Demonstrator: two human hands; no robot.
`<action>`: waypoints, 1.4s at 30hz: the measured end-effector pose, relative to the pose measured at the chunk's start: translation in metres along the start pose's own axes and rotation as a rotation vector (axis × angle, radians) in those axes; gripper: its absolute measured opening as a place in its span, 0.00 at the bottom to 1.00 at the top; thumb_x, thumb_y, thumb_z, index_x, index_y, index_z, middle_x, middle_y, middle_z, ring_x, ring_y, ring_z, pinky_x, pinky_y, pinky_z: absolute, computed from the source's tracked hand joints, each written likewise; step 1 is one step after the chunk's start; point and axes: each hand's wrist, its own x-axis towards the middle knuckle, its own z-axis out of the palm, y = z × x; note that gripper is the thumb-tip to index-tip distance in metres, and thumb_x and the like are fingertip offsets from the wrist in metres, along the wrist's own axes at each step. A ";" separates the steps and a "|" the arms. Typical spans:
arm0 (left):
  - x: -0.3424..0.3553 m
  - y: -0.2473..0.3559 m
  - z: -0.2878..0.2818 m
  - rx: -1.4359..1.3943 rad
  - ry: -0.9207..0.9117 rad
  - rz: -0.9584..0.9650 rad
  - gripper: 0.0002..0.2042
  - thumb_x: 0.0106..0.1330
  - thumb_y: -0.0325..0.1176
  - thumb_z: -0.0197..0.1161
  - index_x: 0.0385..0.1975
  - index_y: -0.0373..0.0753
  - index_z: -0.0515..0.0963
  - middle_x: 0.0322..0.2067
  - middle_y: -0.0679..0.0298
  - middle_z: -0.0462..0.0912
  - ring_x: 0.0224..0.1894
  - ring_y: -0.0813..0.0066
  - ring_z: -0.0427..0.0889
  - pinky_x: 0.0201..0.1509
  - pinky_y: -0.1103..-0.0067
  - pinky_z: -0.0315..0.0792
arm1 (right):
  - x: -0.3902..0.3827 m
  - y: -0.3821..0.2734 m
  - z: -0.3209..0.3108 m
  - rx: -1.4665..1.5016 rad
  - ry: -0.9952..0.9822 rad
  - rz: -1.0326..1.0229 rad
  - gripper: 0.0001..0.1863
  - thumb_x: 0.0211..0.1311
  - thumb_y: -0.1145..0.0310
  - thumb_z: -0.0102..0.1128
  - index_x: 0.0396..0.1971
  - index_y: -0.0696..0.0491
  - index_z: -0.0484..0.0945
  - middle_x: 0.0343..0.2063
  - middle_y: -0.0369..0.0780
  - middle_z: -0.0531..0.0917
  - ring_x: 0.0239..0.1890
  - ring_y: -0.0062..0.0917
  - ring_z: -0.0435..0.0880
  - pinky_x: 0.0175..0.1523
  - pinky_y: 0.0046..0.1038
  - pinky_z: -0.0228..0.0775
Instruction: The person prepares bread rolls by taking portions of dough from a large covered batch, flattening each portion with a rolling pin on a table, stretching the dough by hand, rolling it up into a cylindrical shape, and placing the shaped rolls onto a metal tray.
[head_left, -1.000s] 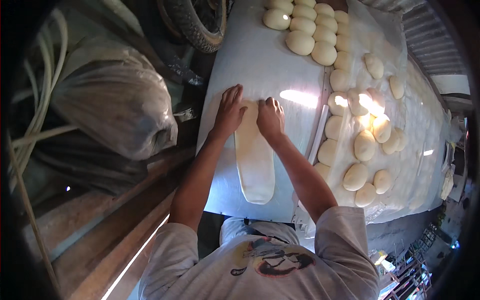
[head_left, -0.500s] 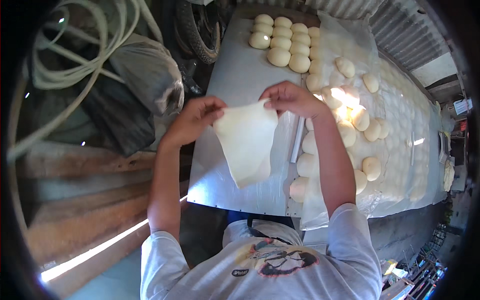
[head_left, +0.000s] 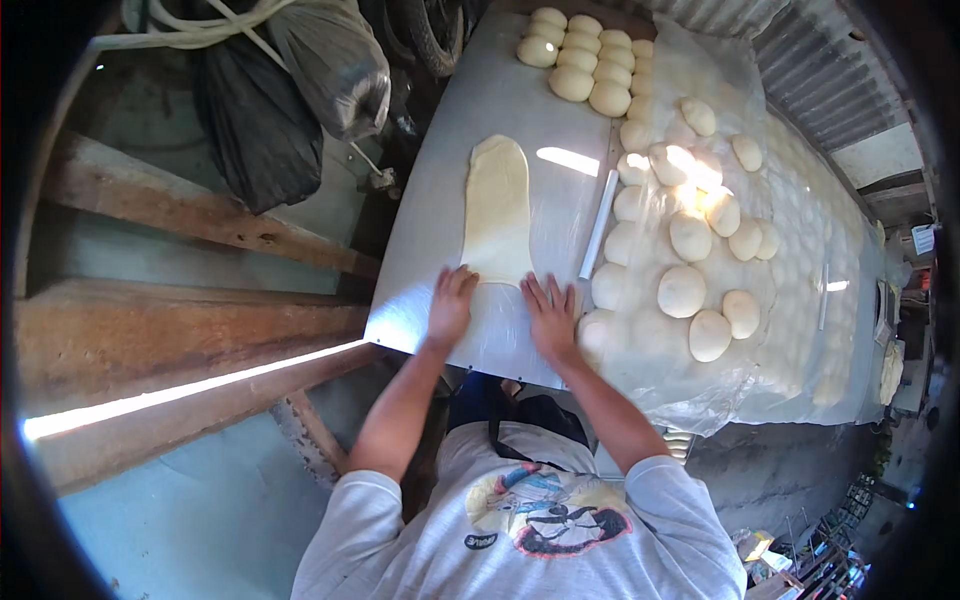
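A flat, elongated sheet of pale dough (head_left: pixel 498 205) lies on the metal-topped table, its rounded end pointing away from me and its wider end close to me. My left hand (head_left: pixel 451 305) touches the near left corner with its fingers stretched forward. At the near right corner, my right hand (head_left: pixel 551 315) rests with fingers spread, the fingertips at the dough's edge. Neither hand is closed around anything. A thin pale rod (head_left: pixel 599 225) lies to the right of the sheet.
Rows of round dough balls (head_left: pixel 574 80) sit at the table's far end. Clear plastic sheeting (head_left: pixel 790 250) covers many more on the right, with several loose balls (head_left: pixel 682 291) on top. Dark bags (head_left: pixel 255 130) hang at the left, above wooden beams (head_left: pixel 190 325). A tyre (head_left: pixel 437 40) stands beyond.
The dough sheet, held up between both hands before, now lies stretched lengthwise on the table. Both hands have come down toward me and let go of their pinch. The view has shifted.
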 end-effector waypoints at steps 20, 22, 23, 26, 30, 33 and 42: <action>-0.096 0.050 0.042 -0.033 -0.140 0.053 0.25 0.59 0.31 0.54 0.56 0.25 0.74 0.54 0.48 0.74 0.59 0.52 0.72 0.66 0.64 0.68 | -0.054 -0.037 -0.002 0.190 -0.094 -0.142 0.22 0.57 0.72 0.55 0.52 0.63 0.77 0.54 0.47 0.76 0.57 0.39 0.75 0.63 0.36 0.69; -0.084 0.042 0.027 -0.131 -0.185 0.072 0.23 0.60 0.31 0.56 0.56 0.27 0.74 0.52 0.49 0.75 0.57 0.52 0.73 0.64 0.63 0.69 | -0.044 -0.026 -0.004 0.231 -0.142 -0.120 0.21 0.55 0.73 0.56 0.50 0.62 0.78 0.53 0.47 0.77 0.56 0.40 0.76 0.61 0.36 0.71; -0.062 0.035 0.023 -0.204 -0.256 0.117 0.22 0.60 0.30 0.58 0.55 0.28 0.75 0.51 0.50 0.76 0.56 0.52 0.74 0.62 0.63 0.71 | -0.031 -0.019 -0.003 0.306 -0.335 -0.073 0.19 0.53 0.75 0.57 0.48 0.62 0.79 0.52 0.47 0.78 0.54 0.41 0.77 0.59 0.37 0.72; 0.051 0.003 0.018 -0.316 -0.328 -0.052 0.17 0.62 0.30 0.59 0.50 0.31 0.77 0.43 0.50 0.79 0.49 0.51 0.78 0.54 0.60 0.74 | 0.081 0.018 0.019 0.387 -0.444 0.094 0.17 0.52 0.78 0.57 0.44 0.60 0.80 0.47 0.48 0.80 0.51 0.43 0.79 0.57 0.39 0.74; 0.212 -0.053 0.044 -0.183 0.299 -0.061 0.13 0.68 0.26 0.55 0.50 0.32 0.78 0.47 0.47 0.81 0.54 0.49 0.78 0.62 0.62 0.70 | 0.249 0.058 0.069 0.494 0.064 0.267 0.22 0.56 0.81 0.50 0.53 0.60 0.78 0.56 0.54 0.77 0.60 0.48 0.74 0.65 0.42 0.67; 0.257 -0.089 0.056 -0.208 0.303 0.072 0.13 0.69 0.26 0.56 0.51 0.34 0.78 0.48 0.50 0.83 0.57 0.51 0.77 0.68 0.62 0.67 | 0.289 0.071 0.076 0.348 0.346 0.146 0.15 0.57 0.82 0.49 0.42 0.63 0.80 0.46 0.52 0.83 0.53 0.48 0.79 0.59 0.41 0.73; 0.246 -0.116 0.059 -0.205 0.180 0.280 0.12 0.57 0.21 0.60 0.39 0.37 0.85 0.43 0.60 0.85 0.51 0.62 0.81 0.68 0.62 0.68 | 0.265 0.082 0.062 0.217 0.049 -0.110 0.05 0.55 0.72 0.58 0.30 0.54 0.82 0.34 0.41 0.80 0.44 0.37 0.80 0.56 0.37 0.70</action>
